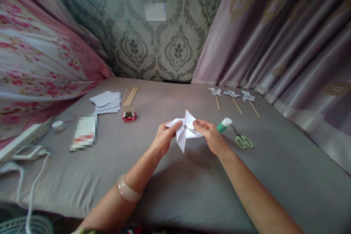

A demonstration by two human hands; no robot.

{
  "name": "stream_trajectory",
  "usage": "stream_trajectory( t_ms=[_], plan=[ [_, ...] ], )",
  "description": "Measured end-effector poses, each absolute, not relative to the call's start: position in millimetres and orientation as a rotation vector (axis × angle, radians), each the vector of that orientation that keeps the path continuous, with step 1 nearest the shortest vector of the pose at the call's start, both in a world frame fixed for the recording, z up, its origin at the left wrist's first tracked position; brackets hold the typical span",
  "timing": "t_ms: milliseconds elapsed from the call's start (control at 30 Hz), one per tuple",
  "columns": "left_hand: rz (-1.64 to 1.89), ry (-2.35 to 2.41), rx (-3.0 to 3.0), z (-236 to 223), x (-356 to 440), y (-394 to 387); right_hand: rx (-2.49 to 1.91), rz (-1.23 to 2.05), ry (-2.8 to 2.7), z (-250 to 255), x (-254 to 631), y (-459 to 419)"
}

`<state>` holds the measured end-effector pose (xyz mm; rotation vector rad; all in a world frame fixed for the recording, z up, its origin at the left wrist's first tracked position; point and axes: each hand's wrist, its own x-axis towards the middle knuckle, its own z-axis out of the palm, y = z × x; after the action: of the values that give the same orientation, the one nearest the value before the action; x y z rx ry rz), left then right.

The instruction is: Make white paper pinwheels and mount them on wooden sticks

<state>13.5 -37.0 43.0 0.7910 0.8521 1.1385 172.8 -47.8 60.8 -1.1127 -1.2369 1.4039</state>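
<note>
Between my two hands is a white paper pinwheel [182, 137] with a small metal pin head at its centre. My left hand [164, 137] pinches its left blade, thumb on top. On the opposite side, my right hand [210, 135] grips the right blade between thumb and fingers. The pinwheel is held above the grey sheet, and no stick shows on it. Just right of my right hand lie a green and white glue stick [225, 125] and scissors with pale green handles [244, 142].
Finished pinwheels on sticks [233, 97] lie at the back right. Back left are stacked white papers [108, 102], several wooden sticks [130, 95] and a small red box of metal pins [129, 116]. A power strip [27, 139] with white cables lies at the left edge.
</note>
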Motion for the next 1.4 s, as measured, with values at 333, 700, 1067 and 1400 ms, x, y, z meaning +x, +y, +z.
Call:
stream_trajectory(
  t_ms=[333,700,1067,1400],
  plan=[
    [1.003,0.842,0.997,58,-6,-41,-1.091,1.504,-0.988,47,160,-45],
    [0.944,1.010,1.110,45,-23,-25,-1.079,1.586,-0.797,30,155,-50],
    [1.369,1.594,1.012,64,-166,78,-0.899,1.790,-0.367,15,163,-30],
    [1.385,1.784,0.995,68,-204,99,-0.940,1.864,-0.235,17,168,-25]
  ],
)
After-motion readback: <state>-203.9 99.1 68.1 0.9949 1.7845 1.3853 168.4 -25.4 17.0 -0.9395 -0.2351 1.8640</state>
